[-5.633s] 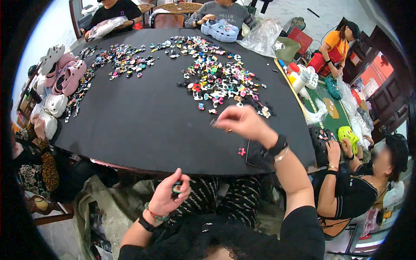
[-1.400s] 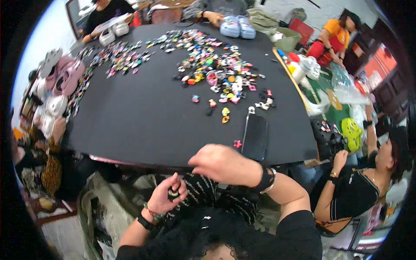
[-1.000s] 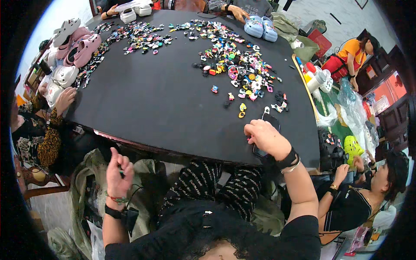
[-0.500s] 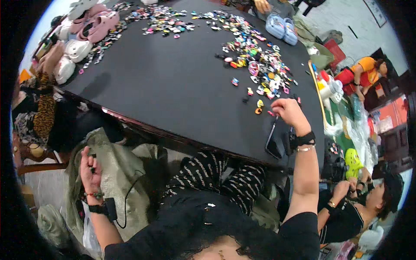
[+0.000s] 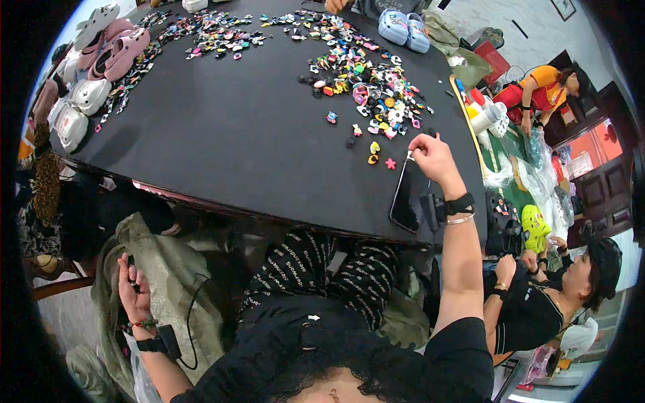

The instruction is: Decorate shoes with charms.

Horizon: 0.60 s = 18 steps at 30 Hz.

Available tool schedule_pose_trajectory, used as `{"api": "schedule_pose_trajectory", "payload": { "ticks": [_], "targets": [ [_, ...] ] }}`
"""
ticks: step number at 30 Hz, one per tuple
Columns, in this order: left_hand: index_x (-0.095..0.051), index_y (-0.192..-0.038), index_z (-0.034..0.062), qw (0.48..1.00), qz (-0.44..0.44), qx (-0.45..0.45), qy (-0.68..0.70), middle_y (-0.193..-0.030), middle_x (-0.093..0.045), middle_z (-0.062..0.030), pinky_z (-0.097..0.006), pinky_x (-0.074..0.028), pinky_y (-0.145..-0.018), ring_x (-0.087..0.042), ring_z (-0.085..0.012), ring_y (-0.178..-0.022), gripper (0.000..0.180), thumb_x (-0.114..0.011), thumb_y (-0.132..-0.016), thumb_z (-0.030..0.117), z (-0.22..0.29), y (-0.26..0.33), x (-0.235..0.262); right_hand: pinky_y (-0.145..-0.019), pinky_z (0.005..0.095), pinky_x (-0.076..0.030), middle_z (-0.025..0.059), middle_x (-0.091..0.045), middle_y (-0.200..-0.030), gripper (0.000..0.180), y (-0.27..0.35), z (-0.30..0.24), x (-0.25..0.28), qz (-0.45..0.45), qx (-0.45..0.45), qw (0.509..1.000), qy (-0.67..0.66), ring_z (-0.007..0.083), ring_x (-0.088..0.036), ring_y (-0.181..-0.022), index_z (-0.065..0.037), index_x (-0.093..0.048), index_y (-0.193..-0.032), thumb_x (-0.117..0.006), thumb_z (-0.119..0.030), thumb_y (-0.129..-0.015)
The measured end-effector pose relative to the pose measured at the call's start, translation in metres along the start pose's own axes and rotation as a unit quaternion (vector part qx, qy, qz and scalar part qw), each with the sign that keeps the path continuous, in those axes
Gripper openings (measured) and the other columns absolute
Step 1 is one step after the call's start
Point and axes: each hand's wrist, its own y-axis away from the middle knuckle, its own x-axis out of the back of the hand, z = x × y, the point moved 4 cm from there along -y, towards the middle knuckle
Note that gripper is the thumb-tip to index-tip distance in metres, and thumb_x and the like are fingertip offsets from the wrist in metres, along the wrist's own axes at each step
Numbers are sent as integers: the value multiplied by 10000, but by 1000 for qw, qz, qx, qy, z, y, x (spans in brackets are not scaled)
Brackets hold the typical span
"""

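Note:
My right hand point(image 5: 435, 160) is over the right side of the black table point(image 5: 255, 127), its fingers pinched on something small, perhaps a white piece, mostly hidden. Just below those fingertips lies a dark-screened smartphone point(image 5: 406, 200). A pink star-shaped charm point(image 5: 390, 163) and a yellow-and-orange charm point(image 5: 373, 159) are close by on the left. Farther back spreads a pile of colourful shoe charms point(image 5: 388, 102). Off the table at the lower left, my left hand point(image 5: 136, 290) is palm up with its fingers curled around a small dark thing I cannot make out.
Pink clogs point(image 5: 127, 52) and white clogs point(image 5: 89, 96) stand at the far left, light blue clogs point(image 5: 404, 31) at the back. On the right, a person in black point(image 5: 534, 319) works near a lime-green clog point(image 5: 535, 228). A grey-green sack point(image 5: 168, 269) lies below the table.
The view has shifted, so the table's contents sit farther left. My right hand is still pinched near the phone, and the pink star now shows fully beside it. My left hand stays curled.

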Motion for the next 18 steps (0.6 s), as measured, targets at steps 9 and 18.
{"api": "schedule_pose_trajectory", "payload": {
  "ticks": [9, 18],
  "targets": [
    [-540, -1124, 99, 994, -80, 68, 8, -625, -388, 43, -198, -280, -388, -377, -65, -491, 242, -511, -996, 303, -20, 17, -49, -711, 371, -509, 125, -649, -764, 169, 7, -10, -38, -53, 166, 955, 241, 292, -639, -761, -28, -721, -794, -760, -135, -669],
    [-595, -1010, 93, 970, -149, 191, -31, -627, -367, 52, -199, -253, -420, -324, -58, -512, 233, -514, -992, 312, -60, 56, -102, -720, 396, -513, 170, -656, -768, 174, -3, -15, -35, -71, 139, 960, 231, 318, -643, -766, -11, -721, -782, -760, -156, -694]
  ]
}}
